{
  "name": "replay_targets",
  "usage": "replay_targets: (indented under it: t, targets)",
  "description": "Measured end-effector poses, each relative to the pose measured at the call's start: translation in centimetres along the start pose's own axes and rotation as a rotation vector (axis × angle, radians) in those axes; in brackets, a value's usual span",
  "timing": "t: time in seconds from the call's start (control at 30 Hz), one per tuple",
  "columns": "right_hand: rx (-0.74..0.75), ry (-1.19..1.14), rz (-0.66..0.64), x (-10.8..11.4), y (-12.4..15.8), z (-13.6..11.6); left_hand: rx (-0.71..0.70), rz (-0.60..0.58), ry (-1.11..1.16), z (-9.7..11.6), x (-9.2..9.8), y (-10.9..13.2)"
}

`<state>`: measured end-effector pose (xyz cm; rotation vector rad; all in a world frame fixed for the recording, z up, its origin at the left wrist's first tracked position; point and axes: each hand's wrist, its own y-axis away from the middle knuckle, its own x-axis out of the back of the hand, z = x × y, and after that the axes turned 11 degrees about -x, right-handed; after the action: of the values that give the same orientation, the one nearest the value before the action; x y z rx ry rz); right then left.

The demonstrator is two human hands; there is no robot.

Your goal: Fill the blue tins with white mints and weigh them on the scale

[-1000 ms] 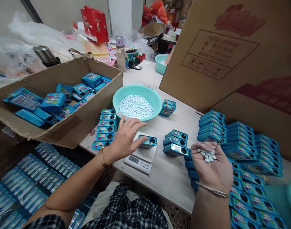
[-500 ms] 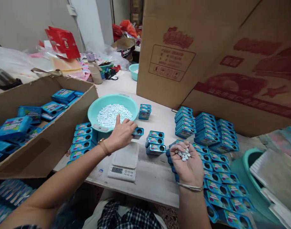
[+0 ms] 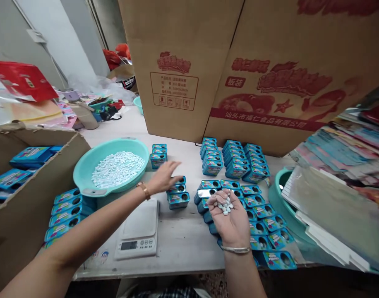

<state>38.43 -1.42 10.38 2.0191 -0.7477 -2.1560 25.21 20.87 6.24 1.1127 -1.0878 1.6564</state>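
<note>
The scale (image 3: 139, 223) has been unloaded; this weighing appears complete. Left hand (image 3: 162, 178): fingers spread at the blue tins (image 3: 179, 200), right of the basin (image 3: 82, 171). Right hand (image 3: 230, 223): fingers curled around white pellets (image 3: 226, 205).

The person wore dark plaid clothing (image 3: 164, 294), a coppery left-wrist bracelet (image 3: 144, 190) and a silvery bangle (image 3: 236, 250) on the right.

Tablets (image 3: 116, 169) lie in the basin (image 3: 83, 170) behind the scale (image 3: 141, 223), which sits near the front edge of the tabletop (image 3: 183, 244), left of tins (image 3: 237, 165) standing before the carton (image 3: 183, 122).
</note>
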Motion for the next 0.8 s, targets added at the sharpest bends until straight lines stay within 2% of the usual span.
replay_targets:
  t: [0.1, 0.2, 0.4, 0.5, 0.6, 0.7, 0.8]
  targets:
    - [-0.040, -0.005, 0.004, 0.1, 0.0, 0.2, -0.059, -0.144, 0.094, 1.8, -1.8, 0.8]
    - [-0.054, 0.005, -0.013, 0.2, 0.4, 0.5, -0.001, -0.189, 0.125, 1.6, -2.7, 0.9]
    - [-0.032, 0.049, -0.020, 0.3, 2.0, 0.7, 0.133, -0.148, 0.136, -0.8, -2.5, -0.1]
    - [-0.036, 0.071, -0.017, 0.0, 2.6, 1.0, 0.168, -0.081, 0.128, -1.0, -1.4, 0.8]
    - [-0.045, 0.092, -0.024, -0.1, 3.0, 1.2, 0.180, 0.014, 0.111, -0.4, 1.2, 3.7]
    - [-0.062, 0.108, -0.036, -0.1, 2.9, 1.6, 0.182, 0.089, 0.100, 0.7, 4.2, 8.3]
    - [-0.107, 0.124, -0.050, -0.3, 2.0, 3.0, 0.136, 0.102, 0.085, 2.1, 5.2, 12.9]
